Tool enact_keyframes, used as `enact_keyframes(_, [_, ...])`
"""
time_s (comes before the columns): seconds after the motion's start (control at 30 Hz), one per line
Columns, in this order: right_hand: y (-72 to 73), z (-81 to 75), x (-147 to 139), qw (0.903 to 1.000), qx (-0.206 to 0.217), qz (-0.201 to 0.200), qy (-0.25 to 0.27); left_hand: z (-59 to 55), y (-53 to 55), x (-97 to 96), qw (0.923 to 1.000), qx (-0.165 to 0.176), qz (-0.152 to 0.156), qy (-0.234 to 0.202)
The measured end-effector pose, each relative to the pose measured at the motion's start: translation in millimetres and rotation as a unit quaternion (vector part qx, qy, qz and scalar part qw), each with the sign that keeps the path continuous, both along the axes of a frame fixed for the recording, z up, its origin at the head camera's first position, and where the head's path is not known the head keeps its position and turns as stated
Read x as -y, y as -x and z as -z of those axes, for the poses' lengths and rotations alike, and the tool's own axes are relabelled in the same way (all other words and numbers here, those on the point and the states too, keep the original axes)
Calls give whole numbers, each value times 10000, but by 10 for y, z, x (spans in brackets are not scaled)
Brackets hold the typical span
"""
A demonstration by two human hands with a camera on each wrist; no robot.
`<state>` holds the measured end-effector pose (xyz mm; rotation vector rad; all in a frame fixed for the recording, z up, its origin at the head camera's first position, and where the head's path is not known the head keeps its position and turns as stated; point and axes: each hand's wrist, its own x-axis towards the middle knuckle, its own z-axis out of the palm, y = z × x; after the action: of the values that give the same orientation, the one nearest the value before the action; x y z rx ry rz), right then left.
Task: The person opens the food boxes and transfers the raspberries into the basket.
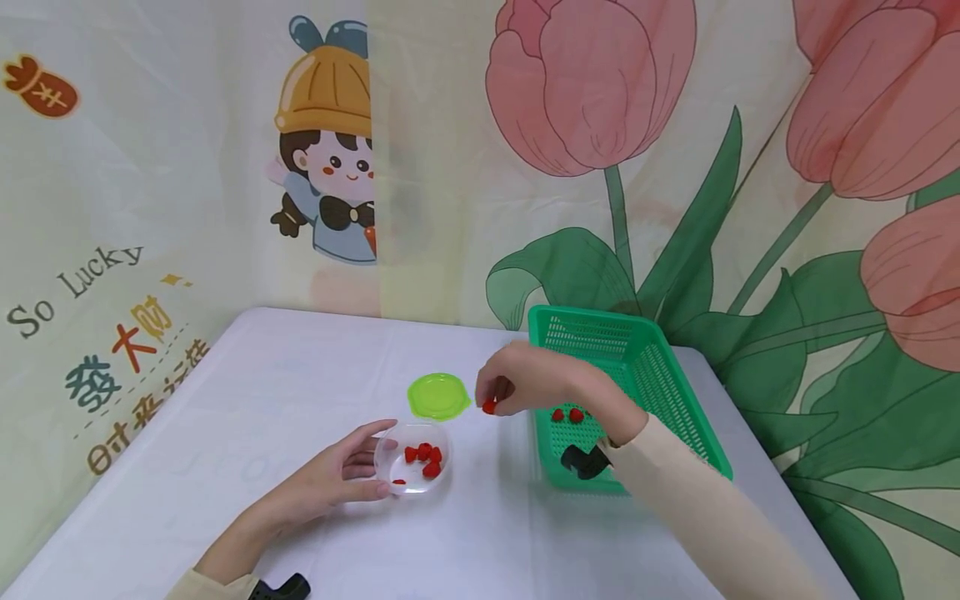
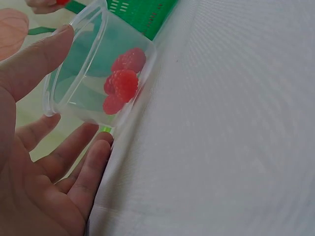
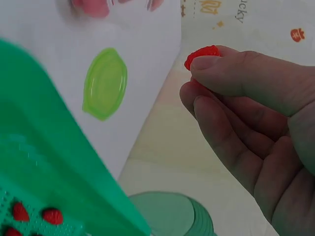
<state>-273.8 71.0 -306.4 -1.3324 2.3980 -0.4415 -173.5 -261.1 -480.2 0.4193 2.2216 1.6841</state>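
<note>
My left hand (image 1: 330, 477) holds a clear plastic cup (image 2: 93, 81), thumb on one side of the rim and fingers on the other. Several red raspberries (image 1: 424, 452) lie on the bottom of the cup, which stands on the white table. To the right and higher up, my right hand (image 1: 534, 379) pinches a single raspberry (image 3: 202, 57) between thumb and fingertips. This hand is between the cup and a green basket (image 1: 693, 408), with its wrist over the basket's near part. More raspberries (image 1: 576, 415) lie on the basket floor, partly hidden by the right arm.
A bright green lid (image 1: 438, 396) lies flat on the white-covered table (image 1: 315, 375), just beyond the cup. Behind the table hangs a printed curtain (image 1: 435, 167) with tulips and a cartoon figure. The basket's raised walls flank the right arm.
</note>
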Motion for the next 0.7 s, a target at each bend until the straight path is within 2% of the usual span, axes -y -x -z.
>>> enact_keyframes(0.13, [125, -90, -328, 9993, 26, 371, -4, -1, 0, 1, 10000, 24, -70, 66])
enact_keyframes(0.3, [280, -95, -706, 9977, 42, 666, -103, 18, 3, 4, 9999, 41, -97, 61])
enact_keyframes(0.43, [414, -37, -986, 9965, 6, 810, -182, 31, 0, 6, 10000, -25, -77, 36])
enact_keyframes(0.7, [633, 173, -1447, 9930, -81, 1113, -375, 26, 6, -5, 9999, -85, -65, 31])
